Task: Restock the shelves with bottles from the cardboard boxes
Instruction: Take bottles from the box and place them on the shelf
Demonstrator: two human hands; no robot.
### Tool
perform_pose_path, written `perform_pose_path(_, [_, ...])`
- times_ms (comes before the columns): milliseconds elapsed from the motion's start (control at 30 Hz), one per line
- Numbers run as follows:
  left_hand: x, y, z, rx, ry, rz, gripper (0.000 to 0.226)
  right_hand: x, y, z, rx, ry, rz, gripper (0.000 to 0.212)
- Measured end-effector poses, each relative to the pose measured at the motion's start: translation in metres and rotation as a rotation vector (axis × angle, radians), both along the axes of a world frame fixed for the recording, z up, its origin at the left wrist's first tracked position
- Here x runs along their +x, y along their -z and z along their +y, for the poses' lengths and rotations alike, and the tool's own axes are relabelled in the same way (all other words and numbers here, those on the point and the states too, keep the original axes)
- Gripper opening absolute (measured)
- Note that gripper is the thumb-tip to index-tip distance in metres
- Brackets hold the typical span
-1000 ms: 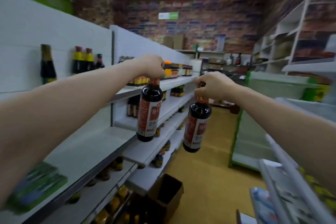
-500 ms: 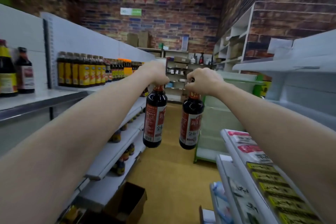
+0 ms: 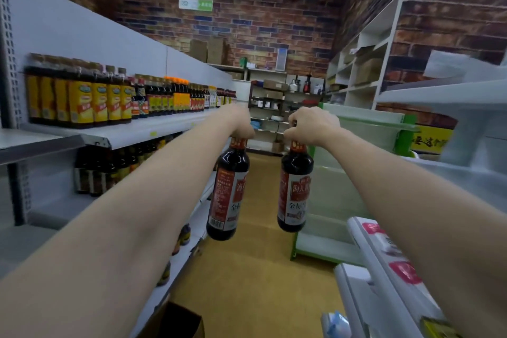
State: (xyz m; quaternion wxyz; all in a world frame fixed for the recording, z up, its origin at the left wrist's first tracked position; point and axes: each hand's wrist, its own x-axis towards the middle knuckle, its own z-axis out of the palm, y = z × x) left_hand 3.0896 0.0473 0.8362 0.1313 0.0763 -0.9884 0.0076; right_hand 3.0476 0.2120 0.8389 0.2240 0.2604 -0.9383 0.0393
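1. The left hand [image 3: 241,125] holds by its neck a dark glass sauce bottle with red-and-white label [image 3: 227,195], hanging over the aisle; it may knock the white metal shelf [image 3: 142,129].
2. The right hand [image 3: 312,126] pinches its twin dark glass bottle [image 3: 294,189] by the cap; such a high grip risks a slip.

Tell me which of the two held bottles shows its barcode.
The left hand's bottle: a white barcode patch sits low on its label. The right hand's bottle shows only its front label with large characters.

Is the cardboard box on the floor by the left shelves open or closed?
Open: the cardboard box shows a dark interior with its top uncovered. Whether any bottles remain inside cannot be told.
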Motion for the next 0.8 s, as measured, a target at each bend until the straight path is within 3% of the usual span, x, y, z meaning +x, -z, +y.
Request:
perform_pose_path(200, [-0.131,-0.009,-0.045,-0.093,-0.004,-0.021,0.018,-0.13,0.001,-0.052,-0.023,0.023,-0.032,0.02])
perform_pose_path(367, [-0.233,-0.005,-0.076,-0.082,-0.048,-0.04,0.028,-0.231,0.018,-0.089,-0.036,-0.025,-0.041,0.018])
perform_pose_path(633, [-0.413,0.012,-0.109,-0.051,-0.07,-0.142,0.025,-0.41,0.041,-0.135,-0.048,-0.1,-0.067,0.03])
perform_pose_path(800, [-0.517,-0.004,-0.14,0.018,-0.083,-0.103,0.044,-0.53,0.017,-0.161,-0.033,-0.188,-0.029,0.026])
